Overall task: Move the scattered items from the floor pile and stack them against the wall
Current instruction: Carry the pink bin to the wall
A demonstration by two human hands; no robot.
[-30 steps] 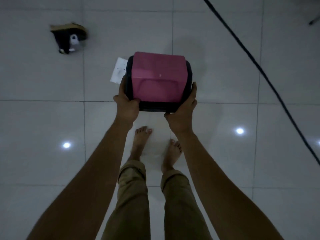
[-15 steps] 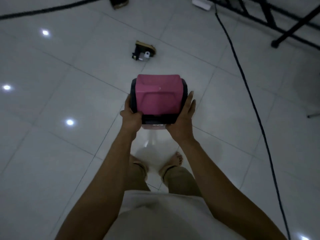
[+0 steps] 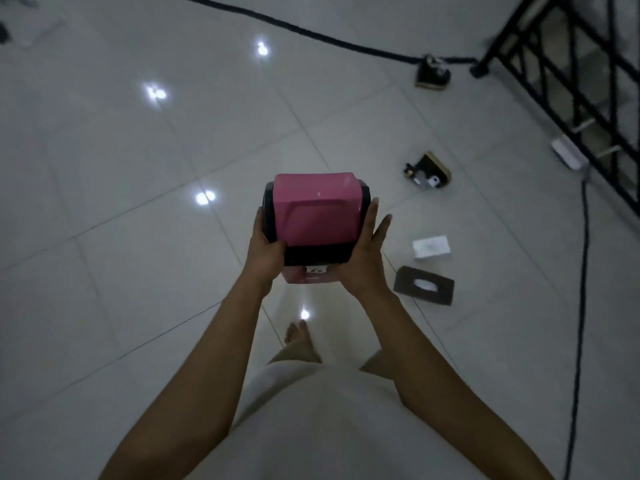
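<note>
A person carries a boxy pink plastic container with a black frame (image 3: 317, 216) in front of the body, held up above the glossy white tiled floor (image 3: 138, 237) and clear of it. The left hand (image 3: 265, 249) grips the container's left side, its fingers curled around the near left corner and the black edge. The right hand (image 3: 363, 258) presses flat against the right side with straight, slightly spread fingers pointing away from the body, the palm supporting the near right corner. A small label patch shows on the container's near face, between the two wrists. On the floor to the right of the right hand lie a small white rectangular box (image 3: 431, 247) and, just nearer to the person, a flat dark brown rectangular lid with a pale oval opening (image 3: 424, 285); the two lie close together but apart. Farther out sits a small black and tan gadget (image 3: 427, 173), and a second similar one (image 3: 433, 76) rests beside a thick black cable (image 3: 311, 32) that runs across the far floor. A black metal lattice railing (image 3: 588, 81) stands at the upper right, with a white power strip (image 3: 569, 154) at its foot and a thinner dark cord (image 3: 581, 271) trailing down the right side. One bare foot (image 3: 298, 337) shows below the container.
</note>
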